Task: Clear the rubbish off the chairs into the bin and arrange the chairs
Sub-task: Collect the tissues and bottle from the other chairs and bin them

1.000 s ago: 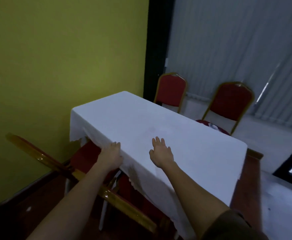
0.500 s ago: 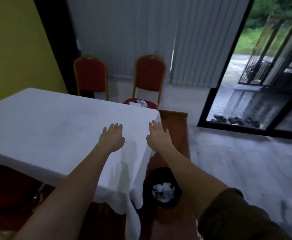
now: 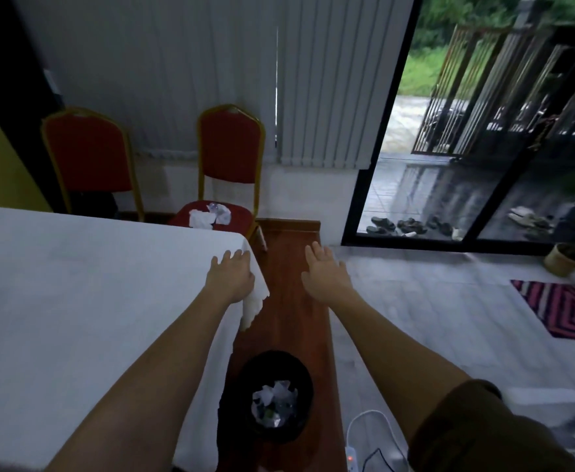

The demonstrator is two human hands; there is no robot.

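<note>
Two red chairs with gold frames stand against the far wall. The right chair (image 3: 230, 144) carries crumpled white paper and plastic rubbish (image 3: 208, 216) on its seat. The left chair (image 3: 88, 155) is partly hidden behind the table. A black bin (image 3: 241, 379) holding crumpled rubbish sits on the floor below my arms. My left hand (image 3: 231, 277) hovers open over the table's right corner. My right hand (image 3: 325, 275) is open over the wooden floor strip, holding nothing.
A table under a white cloth (image 3: 75, 301) fills the left side. An open sliding door (image 3: 364, 165) on the right leads outside, with shoes (image 3: 405, 226) at its sill. A white power strip and cable (image 3: 352, 451) lie near the bin. A striped rug (image 3: 565, 308) is at right.
My view has swung right, from the yellow wall and table to the table's end, the bin and the door. Both hands have moved off the tabletop toward its right corner.
</note>
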